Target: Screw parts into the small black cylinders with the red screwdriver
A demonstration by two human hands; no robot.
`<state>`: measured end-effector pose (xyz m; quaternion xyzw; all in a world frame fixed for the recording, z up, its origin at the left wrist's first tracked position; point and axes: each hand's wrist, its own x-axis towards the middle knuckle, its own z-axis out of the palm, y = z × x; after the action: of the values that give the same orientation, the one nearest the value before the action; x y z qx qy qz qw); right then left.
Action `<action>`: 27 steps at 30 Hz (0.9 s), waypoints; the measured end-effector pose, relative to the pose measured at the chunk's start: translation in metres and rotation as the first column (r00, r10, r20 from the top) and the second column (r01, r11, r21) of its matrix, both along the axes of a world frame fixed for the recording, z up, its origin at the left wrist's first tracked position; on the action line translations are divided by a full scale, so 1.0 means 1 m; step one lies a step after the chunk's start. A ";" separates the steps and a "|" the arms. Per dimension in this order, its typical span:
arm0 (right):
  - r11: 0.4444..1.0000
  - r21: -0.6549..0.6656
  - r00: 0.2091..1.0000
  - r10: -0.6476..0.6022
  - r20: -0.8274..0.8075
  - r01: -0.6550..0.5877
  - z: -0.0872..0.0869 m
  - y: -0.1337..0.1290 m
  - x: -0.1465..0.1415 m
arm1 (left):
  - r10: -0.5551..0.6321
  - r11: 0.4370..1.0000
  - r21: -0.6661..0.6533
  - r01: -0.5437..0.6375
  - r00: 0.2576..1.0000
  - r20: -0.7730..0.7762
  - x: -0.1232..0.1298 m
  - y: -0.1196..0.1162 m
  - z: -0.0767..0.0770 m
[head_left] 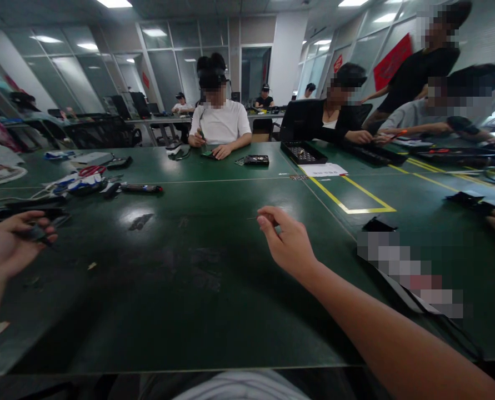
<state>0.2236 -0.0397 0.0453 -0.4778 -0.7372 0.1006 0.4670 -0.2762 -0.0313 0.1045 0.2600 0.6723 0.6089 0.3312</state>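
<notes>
My left hand (pixel 11 244) is at the left edge of the table, palm up. Its fingers are curled around a small dark flat piece (pixel 36 232) whose kind I cannot make out. Behind that hand lies a black tray-like item (pixel 58 215), partly hidden by the fingers. My right hand (pixel 286 239) hovers over the middle of the green table (pixel 147 322), thumb and forefinger pinched together. A thin, needle-like piece (pixel 252 218) sticks out to the left from the fingertips; the rest of it is hidden.
Left of centre lie a dark pen-shaped tool (pixel 142 189), red-handled scissors (pixel 92 170) and cables. A dark tape patch (pixel 141 222) marks the tabletop. To the right are a long blurred-out object (pixel 409 278) with a black cord and a black parts tray (pixel 303 153). Several people sit opposite.
</notes>
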 end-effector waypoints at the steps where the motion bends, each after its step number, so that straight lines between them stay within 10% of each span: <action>1: 1.000 -0.006 1.000 0.000 0.002 0.000 0.000 0.000 0.000 | 0.009 1.000 0.022 -0.009 1.000 -0.011 0.011 0.005 0.002; 9: 0.999 -0.049 1.000 0.009 -0.022 -0.010 -0.004 0.001 -0.002 | -0.466 0.876 0.168 0.451 0.883 0.055 0.138 0.032 -0.005; 18: 0.997 -0.077 1.000 -0.008 0.002 0.008 0.001 -0.001 -0.003 | -0.718 0.692 0.269 0.669 0.678 0.160 0.274 0.043 -0.041; 27: 1.000 -0.023 0.999 -0.010 -0.053 0.008 0.007 -0.011 -0.004 | -0.832 0.495 0.247 0.833 0.536 -0.140 0.307 0.033 -0.080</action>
<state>0.2191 -0.0510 0.0527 -0.4835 -0.7213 0.1196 0.4814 0.0310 0.0014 0.0244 0.5968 0.3690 0.4632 0.5415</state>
